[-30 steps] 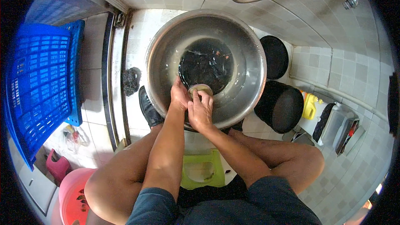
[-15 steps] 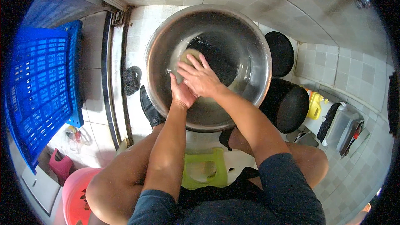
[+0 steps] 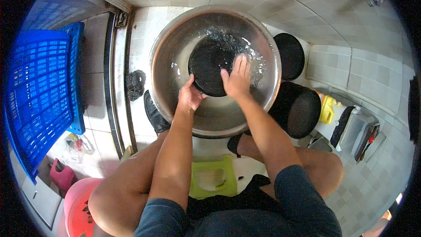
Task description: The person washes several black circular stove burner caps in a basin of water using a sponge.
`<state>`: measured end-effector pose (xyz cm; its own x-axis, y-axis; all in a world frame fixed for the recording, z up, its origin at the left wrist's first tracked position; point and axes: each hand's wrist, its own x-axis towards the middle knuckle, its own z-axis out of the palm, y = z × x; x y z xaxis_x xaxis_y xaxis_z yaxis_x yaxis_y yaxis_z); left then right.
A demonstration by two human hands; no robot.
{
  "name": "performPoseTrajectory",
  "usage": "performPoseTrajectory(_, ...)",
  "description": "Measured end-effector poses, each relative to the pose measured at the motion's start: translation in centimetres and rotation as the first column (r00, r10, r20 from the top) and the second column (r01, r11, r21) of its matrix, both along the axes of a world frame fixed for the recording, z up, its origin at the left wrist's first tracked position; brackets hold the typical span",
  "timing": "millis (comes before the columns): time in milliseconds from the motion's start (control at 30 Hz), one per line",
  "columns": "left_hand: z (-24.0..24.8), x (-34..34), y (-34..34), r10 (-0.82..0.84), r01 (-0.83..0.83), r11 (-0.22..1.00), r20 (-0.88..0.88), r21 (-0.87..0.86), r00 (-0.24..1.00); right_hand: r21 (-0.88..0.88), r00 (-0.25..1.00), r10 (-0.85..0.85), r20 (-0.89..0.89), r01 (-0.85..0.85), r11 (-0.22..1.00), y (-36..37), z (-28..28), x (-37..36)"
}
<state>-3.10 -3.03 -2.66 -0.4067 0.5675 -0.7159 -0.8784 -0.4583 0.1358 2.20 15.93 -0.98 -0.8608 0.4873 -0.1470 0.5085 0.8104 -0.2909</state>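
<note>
A wide metal basin (image 3: 160,92) holds water in front of me. In it sits a black round object (image 3: 208,72), flat-faced with a thin rim; its exact kind is unclear. My left hand (image 3: 190,96) grips its near left edge, thumb on top and fingers partly hidden beneath. My right hand (image 3: 238,79) is over its right side, fingers stretched out and palm down, with nothing seen in it. Rippling, splashing water surrounds the object's far and right sides.
Two black round vessels (image 3: 289,56) stand right of the basin. Beyond them are a yellow bottle (image 3: 327,109) and a clear plastic container (image 3: 353,129). A dark scouring pad (image 3: 135,84) lies left, near a blue basket (image 3: 41,92). A green stool (image 3: 213,177) is below me.
My right hand has moved right, away from my left, and flattened out. The tan round thing under it is out of sight. The black object now shows more fully, with my left hand on its edge.
</note>
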Motion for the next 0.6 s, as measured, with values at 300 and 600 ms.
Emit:
performPoseTrajectory(300,-2.2,0.2,-0.4,0.251,-0.216,0.886,0.032,-0.410,0.967,-0.254,0.894,0.442,-0.075,-0.446,0.858,-11.4,2.3,6.2)
performPoseTrajectory(600,-1.1,0.0,-3.4,0.070,-0.076,0.799,-0.034,-0.596,0.997,-0.208,0.968,0.176,0.180,-0.138,0.968,-5.9,4.7,0.0)
